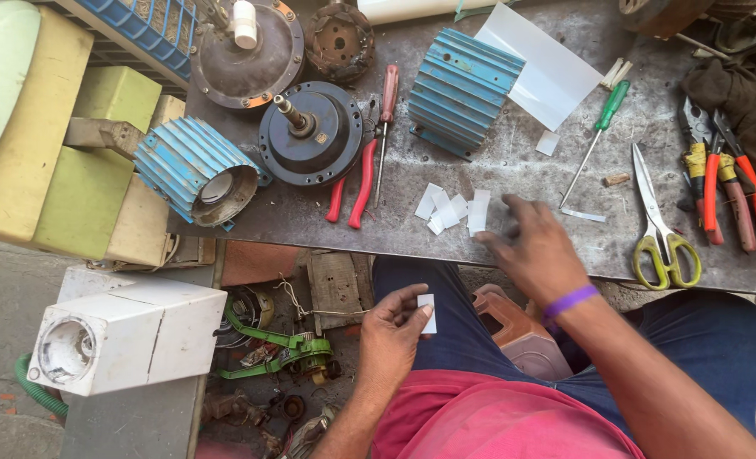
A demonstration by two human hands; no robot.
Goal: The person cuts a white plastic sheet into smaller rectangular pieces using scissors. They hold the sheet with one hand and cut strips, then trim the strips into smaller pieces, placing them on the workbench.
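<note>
Left hand (399, 327): pinches small white paper slip (428, 313) over lap. Right hand (535, 251): fingers spread, unclenched, reaching onto grey metal workbench (514, 170) at cluster of white paper slips (453, 210). Nearby: yellow-handled scissors (660, 225), ribbed blue motor housing (463, 92).

No packages, labels, signs or screens show here; the nearest things to them are blank white paper slips (451, 209) on the grey counter (514, 161) and one in the left hand (399, 327).
</note>
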